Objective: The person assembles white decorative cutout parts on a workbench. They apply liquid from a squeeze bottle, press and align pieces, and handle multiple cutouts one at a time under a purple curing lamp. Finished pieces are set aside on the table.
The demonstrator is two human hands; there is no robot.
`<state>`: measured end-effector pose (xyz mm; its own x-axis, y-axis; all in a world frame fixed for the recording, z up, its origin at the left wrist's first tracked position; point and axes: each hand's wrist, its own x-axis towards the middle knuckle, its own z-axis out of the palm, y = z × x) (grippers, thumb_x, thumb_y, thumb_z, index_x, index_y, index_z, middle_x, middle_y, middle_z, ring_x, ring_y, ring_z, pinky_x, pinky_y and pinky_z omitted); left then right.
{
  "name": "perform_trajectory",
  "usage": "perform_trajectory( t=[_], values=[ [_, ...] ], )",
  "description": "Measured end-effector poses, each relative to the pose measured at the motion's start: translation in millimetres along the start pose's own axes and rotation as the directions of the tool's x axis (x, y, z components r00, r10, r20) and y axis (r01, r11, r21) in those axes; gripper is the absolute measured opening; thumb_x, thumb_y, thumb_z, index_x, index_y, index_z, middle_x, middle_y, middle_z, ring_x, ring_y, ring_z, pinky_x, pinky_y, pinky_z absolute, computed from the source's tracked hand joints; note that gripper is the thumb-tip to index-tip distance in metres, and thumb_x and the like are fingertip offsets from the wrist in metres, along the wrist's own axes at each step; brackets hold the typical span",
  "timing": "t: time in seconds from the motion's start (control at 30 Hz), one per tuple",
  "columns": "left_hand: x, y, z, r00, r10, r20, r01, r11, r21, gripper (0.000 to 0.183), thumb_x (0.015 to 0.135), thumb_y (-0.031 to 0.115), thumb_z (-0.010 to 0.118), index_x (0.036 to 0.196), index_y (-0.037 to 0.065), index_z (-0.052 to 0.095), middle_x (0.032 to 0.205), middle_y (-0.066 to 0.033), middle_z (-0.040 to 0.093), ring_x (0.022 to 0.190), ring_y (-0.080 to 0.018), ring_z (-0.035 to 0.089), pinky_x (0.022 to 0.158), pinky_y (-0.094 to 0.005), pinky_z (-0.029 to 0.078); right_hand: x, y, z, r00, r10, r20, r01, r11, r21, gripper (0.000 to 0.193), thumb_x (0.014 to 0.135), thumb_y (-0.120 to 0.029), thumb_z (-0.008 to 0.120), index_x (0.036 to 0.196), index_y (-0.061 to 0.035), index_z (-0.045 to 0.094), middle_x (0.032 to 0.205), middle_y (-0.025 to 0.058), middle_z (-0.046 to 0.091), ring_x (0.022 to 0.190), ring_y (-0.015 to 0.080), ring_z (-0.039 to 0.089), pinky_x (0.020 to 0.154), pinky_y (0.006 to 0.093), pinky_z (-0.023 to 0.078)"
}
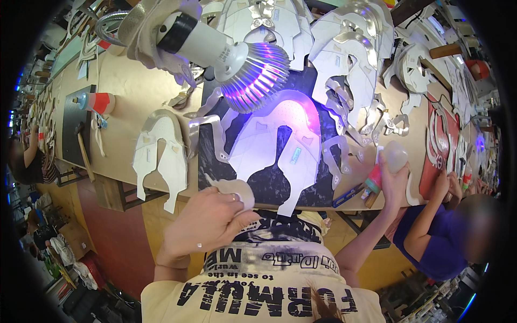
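Observation:
My left hand (207,220) is closed on a small pale curved shoe piece (240,192) near the table's front edge. Out to the right, my right hand (395,183) grips a squeeze bottle (397,156) with a translucent body, a red band and a greenish neck, its nozzle tilted down toward the table. Between the hands, a white shoe upper (302,142) with a silvery toe lies spread on a dark mat (264,188), its two ends toward me. Violet light from a finned lamp (256,75) falls on its toe. A second upper (146,156) rests left of the mat.
Stacked white uppers (269,24) fill the back of the table. Silvery cut pieces (211,134) lie around the mat. A blue-handled cutter (347,195) sits near the front edge, a hammer (83,148) and another bottle (97,102) at left. At right, a person in purple (431,242) works.

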<state>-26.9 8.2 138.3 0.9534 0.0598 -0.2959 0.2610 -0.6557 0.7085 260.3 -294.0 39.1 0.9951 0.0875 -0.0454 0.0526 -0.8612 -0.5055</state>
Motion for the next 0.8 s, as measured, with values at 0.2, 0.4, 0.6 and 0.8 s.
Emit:
perform_trajectory(
  t=[0.2, 0.4, 0.6, 0.8],
  values=[
    [13.0, -6.6, 1.2, 0.985, -0.122, -0.118, 0.122, 0.992, -0.011, 0.038, 0.097, 0.032, 0.057, 0.077, 0.001, 0.066, 0.073, -0.0174, 0.062, 0.070, -0.0388, 0.060, 0.067, -0.0446, 0.047, -5.1, -28.7, 17.9, 0.950, 0.204, -0.237, 0.071, 0.598, 0.798, 0.062, 0.083, -0.032, 0.081, 0.126, 0.0002, 0.051, 0.119, 0.0137, 0.061, 0.104, 0.0221, 0.063, 0.094, 0.0382, 0.050],
    [9.0, -16.6, -2.3, 0.977, -0.134, -0.165, 0.131, 0.991, -0.030, 0.042, 0.098, 0.033, 0.056, 0.075, -0.001, 0.065, 0.073, -0.0203, 0.061, 0.069, -0.0408, 0.058, 0.061, -0.0464, 0.044, -52.3, -123.4, 95.1, 0.851, -0.453, -0.266, 0.497, 0.529, 0.688, 0.089, 0.068, -0.028, 0.092, 0.134, 0.0025, 0.040, 0.110, 0.0130, 0.063, 0.098, 0.0199, 0.066, 0.080, 0.0311, 0.056],
    [-9.8, -26.6, 6.5, 0.946, -0.321, -0.051, 0.313, 0.941, -0.127, 0.053, 0.099, 0.038, 0.052, 0.067, -0.002, 0.064, 0.063, -0.0222, 0.058, 0.062, -0.0427, 0.057, 0.058, -0.0474, 0.043, -41.7, -153.7, 111.2, 0.769, -0.543, -0.339, 0.595, 0.412, 0.690, 0.094, 0.069, -0.032, 0.091, 0.137, 0.0038, 0.036, 0.107, 0.0149, 0.065, 0.090, 0.0220, 0.069, 0.080, 0.0310, 0.056],
    [-8.3, -23.0, 6.4, 0.988, -0.152, 0.034, 0.155, 0.980, -0.129, 0.050, 0.100, 0.039, 0.050, 0.073, 0.001, 0.068, 0.065, -0.0235, 0.059, 0.066, -0.0423, 0.060, 0.062, -0.0485, 0.047, -47.5, -136.7, 114.8, 0.863, -0.476, -0.168, 0.422, 0.497, 0.758, 0.083, 0.073, -0.030, 0.089, 0.133, 0.0025, 0.040, 0.108, 0.0157, 0.065, 0.092, 0.0233, 0.069, 0.081, 0.0349, 0.057]
  ],
)
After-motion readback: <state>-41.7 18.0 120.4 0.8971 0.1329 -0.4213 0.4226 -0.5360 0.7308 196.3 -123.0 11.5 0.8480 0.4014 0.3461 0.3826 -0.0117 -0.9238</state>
